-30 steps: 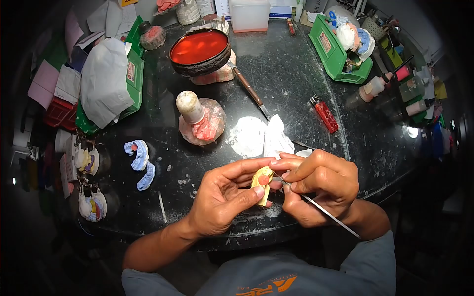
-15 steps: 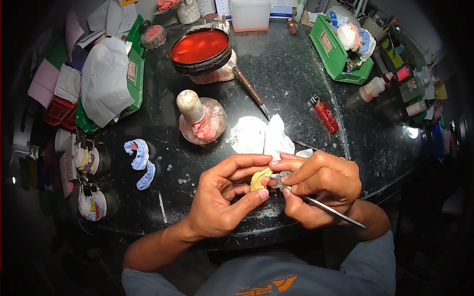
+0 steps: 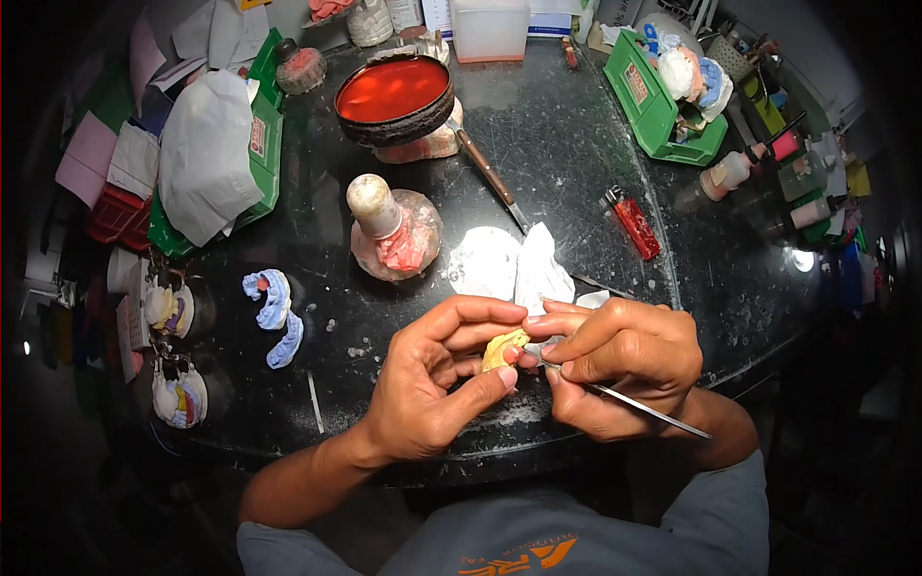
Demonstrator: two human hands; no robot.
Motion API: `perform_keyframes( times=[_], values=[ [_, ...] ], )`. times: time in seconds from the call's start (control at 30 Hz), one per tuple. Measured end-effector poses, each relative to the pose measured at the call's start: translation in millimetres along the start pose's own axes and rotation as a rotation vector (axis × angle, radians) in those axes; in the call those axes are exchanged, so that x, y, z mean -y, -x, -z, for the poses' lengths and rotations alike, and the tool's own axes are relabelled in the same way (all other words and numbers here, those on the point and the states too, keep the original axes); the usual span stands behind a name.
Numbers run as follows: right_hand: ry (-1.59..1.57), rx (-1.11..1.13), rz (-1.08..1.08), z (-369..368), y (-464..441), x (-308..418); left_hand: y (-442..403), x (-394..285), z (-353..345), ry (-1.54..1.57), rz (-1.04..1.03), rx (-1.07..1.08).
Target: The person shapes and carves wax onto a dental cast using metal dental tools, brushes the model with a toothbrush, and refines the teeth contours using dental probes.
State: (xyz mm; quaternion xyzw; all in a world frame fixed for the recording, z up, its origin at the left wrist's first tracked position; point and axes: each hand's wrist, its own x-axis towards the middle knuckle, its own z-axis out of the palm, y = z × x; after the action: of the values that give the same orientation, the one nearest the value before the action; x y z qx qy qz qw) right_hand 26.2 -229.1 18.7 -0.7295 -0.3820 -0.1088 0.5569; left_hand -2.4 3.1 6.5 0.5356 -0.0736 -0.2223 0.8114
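Between the thumb and fingers of my left hand (image 3: 437,379) is a small yellow dental cast (image 3: 503,349) with a pinkish-red patch on its right side. My right hand (image 3: 629,370) pinches a thin metal carving tool (image 3: 642,405) like a pen. The tool's tip is at the cast's pink patch; whether it touches is too small to tell. Just beyond my fingers lie a crumpled white tissue (image 3: 543,269) and a flat round white piece (image 3: 483,264). Both hands are closed, held above the front of the black bench.
A bowl of red wax (image 3: 396,91) stands at the back, with a wood-handled knife (image 3: 488,168) beside it. Nearer are a capped glass burner (image 3: 394,235) and a red lighter (image 3: 634,228). Blue dental casts (image 3: 274,312) lie left. Green bins (image 3: 663,115) flank the bench.
The cast and both hands have shifted very slightly. The tool's tip stays by the pink patch, and both grips are unchanged.
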Motion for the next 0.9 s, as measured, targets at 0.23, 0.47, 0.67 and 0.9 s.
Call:
perform_keyframes(
  times=[0.23,0.47,0.67,0.9],
  values=[
    [0.002,0.004,0.003,-0.2,0.7,-1.4,0.0,-1.7,0.0,-0.017,0.011,-0.006],
    [-0.002,0.003,0.0,-0.9,0.6,-1.4,0.2,-1.0,0.4,-0.01,0.013,-0.006],
    [-0.01,-0.003,0.008,-0.7,1.1,-1.6,0.7,-0.5,1.3,0.029,0.012,0.012],
    [-0.025,-0.01,0.023,0.0,0.7,-1.7,0.6,2.1,3.3,0.052,-0.001,0.045]
  ],
)
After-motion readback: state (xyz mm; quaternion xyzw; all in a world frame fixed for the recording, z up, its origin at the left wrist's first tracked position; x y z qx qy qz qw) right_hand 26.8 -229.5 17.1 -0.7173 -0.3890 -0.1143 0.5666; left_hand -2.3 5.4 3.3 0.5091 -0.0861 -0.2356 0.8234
